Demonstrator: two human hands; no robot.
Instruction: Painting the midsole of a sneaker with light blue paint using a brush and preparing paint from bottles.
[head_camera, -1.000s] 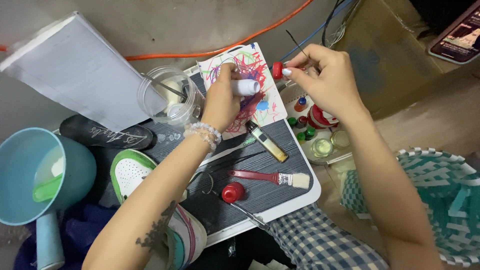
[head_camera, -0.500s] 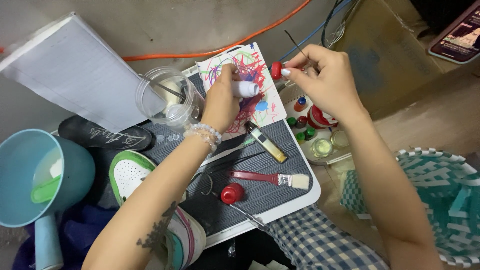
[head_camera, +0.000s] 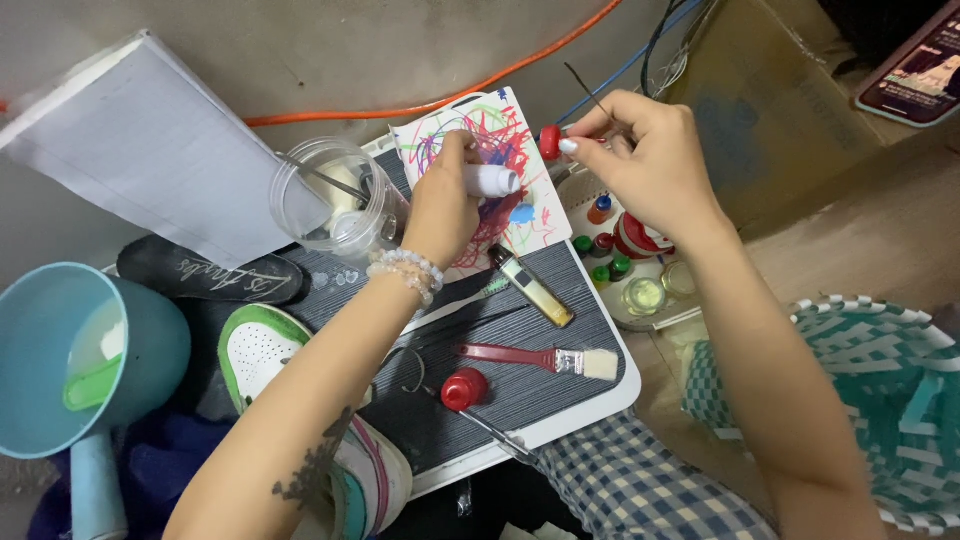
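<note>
While left hand (head_camera: 443, 205) grips white tube (head_camera: 491, 180), right hand (head_camera: 645, 155) pinching red cap (head_camera: 549, 142)

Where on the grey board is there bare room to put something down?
Free patches on the grey board: the strip between the red-handled brush and the board's near edge, right of the red cap. Crowded: the far end, under the left hand, right hand, scribbled paper and clear cup.
</note>
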